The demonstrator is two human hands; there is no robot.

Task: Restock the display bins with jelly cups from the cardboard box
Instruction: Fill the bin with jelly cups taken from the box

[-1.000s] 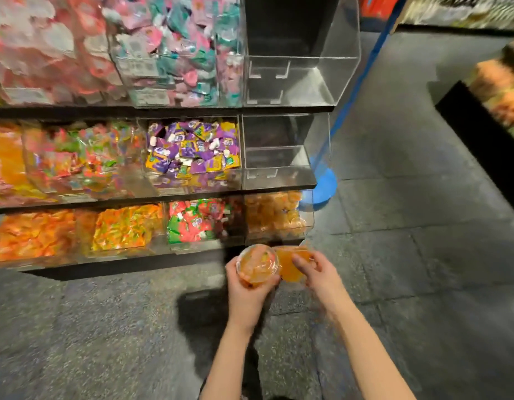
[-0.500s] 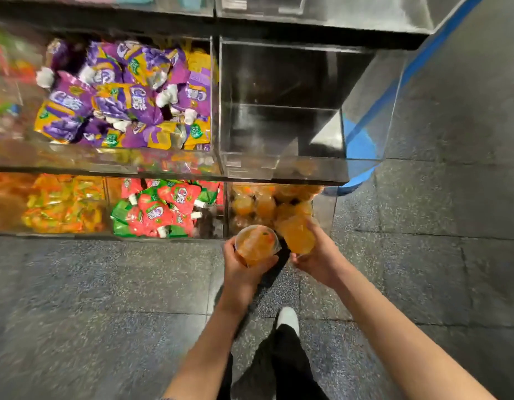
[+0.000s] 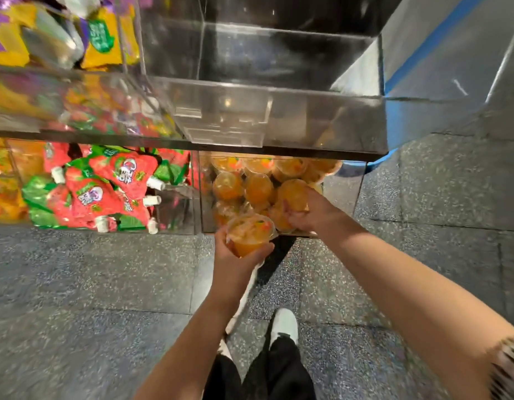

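Shop floor, bottom bin [image 3: 343, 194] of clear display, part-filled with orange cups.
Right hand [image 3: 310, 210] grips one cup [image 3: 293, 194] inside bin, apparently to place it; left hand [image 3: 235, 258] grips a second cup [image 3: 250, 233] just outside bin front, likely next.

Orange jelly cups [image 3: 257, 187] (clear-lidded) heaped in bin [image 3: 343, 187]

I see red and green strawberry-print pouches [image 3: 105, 189] with white caps heaped in the lower clear compartment; that is my landmark. Left of them, blurred orange and yellow packets [image 3: 3, 180]. Above them on the next shelf, purple and yellow snack bags [image 3: 102, 39]. Below them, speckled grey floor tiles [image 3: 76, 284]. Lower right of them, a white shoe [image 3: 284, 324] over black trousers [image 3: 278, 370]. Far upper right, a blue stripe [image 3: 432, 39].
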